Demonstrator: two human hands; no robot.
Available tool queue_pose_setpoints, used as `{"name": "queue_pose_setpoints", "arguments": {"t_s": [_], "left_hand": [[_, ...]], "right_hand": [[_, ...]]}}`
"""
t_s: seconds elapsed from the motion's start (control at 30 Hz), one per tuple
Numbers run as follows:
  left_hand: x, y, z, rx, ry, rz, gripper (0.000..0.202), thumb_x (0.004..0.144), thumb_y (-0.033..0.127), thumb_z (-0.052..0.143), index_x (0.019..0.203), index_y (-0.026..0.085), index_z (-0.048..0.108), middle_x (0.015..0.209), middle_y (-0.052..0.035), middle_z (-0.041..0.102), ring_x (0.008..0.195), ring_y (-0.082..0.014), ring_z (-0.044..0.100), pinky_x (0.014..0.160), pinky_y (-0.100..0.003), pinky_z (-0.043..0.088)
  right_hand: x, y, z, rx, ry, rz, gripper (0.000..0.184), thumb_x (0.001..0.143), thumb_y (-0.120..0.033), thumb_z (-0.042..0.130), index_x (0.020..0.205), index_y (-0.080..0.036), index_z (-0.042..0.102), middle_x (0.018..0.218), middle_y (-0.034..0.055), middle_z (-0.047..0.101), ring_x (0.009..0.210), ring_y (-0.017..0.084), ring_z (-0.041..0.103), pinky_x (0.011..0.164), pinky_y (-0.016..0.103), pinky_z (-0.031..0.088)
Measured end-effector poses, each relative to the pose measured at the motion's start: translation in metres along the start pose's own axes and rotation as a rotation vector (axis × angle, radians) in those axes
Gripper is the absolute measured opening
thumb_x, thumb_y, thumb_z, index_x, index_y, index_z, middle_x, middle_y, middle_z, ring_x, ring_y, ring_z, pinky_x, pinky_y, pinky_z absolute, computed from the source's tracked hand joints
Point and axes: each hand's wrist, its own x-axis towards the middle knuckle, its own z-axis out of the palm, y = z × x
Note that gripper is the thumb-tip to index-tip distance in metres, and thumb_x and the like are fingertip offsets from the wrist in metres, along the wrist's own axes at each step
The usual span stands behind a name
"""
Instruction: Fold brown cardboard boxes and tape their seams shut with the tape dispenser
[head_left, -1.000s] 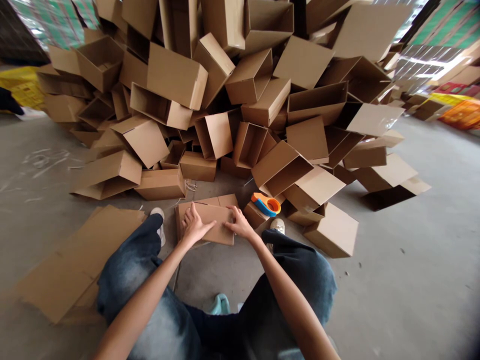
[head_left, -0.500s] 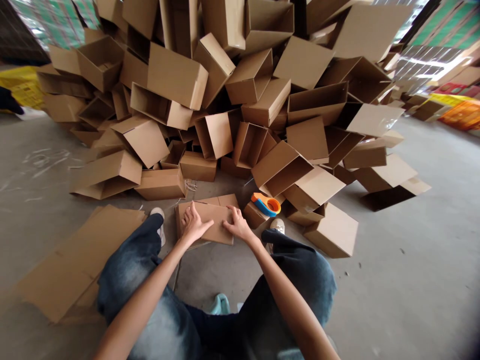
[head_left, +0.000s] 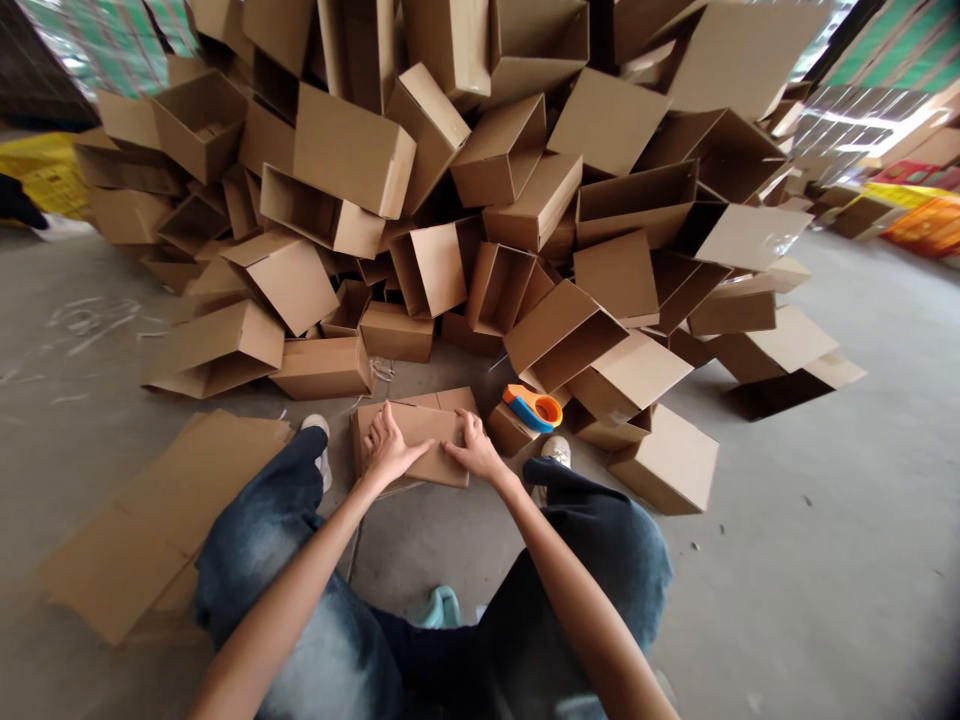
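A low brown cardboard box (head_left: 424, 462) lies on the floor between my feet, with flat flaps on top. My left hand (head_left: 388, 448) rests on its left part, fingers apart and pointing away from me, thumb stretched to the right. On the right end of the same panel lies my right hand (head_left: 474, 448), fingers spread over the edge and thumb pointing left. The two thumbs come close together but stay apart. Just right of the box, an orange and blue tape dispenser (head_left: 531, 408) sits on a small carton (head_left: 508, 430).
A tall heap of open cardboard boxes (head_left: 442, 270) stands right in front of me. Flattened cardboard sheets (head_left: 150, 520) lie to my left. A teal object (head_left: 442, 607) is on the floor between my legs. Yellow (head_left: 45, 170) and orange crates (head_left: 930, 230) stand farther off at the sides.
Almost nothing differs. My thumbs have drawn slightly nearer to each other on the box panel.
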Motion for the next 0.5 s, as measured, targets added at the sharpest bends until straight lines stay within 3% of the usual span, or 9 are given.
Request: {"name": "queue_pose_setpoints", "arguments": {"t_s": [0.5], "left_hand": [[-0.0005, -0.0006, 0.0027, -0.007, 0.013, -0.002, 0.109, 0.066, 0.061, 0.059, 0.143, 0.009, 0.002, 0.139, -0.0262, 0.026, 0.130, -0.0397, 0.025, 0.099, -0.056, 0.026]], "right_hand": [[0.0049, 0.0040, 0.0002, 0.036, -0.081, 0.026, 0.069, 0.075, -0.028, 0.055, 0.135, -0.023, 0.022, 0.137, 0.0140, 0.022, 0.132, 0.027, 0.028, 0.103, 0.042, 0.032]]}}
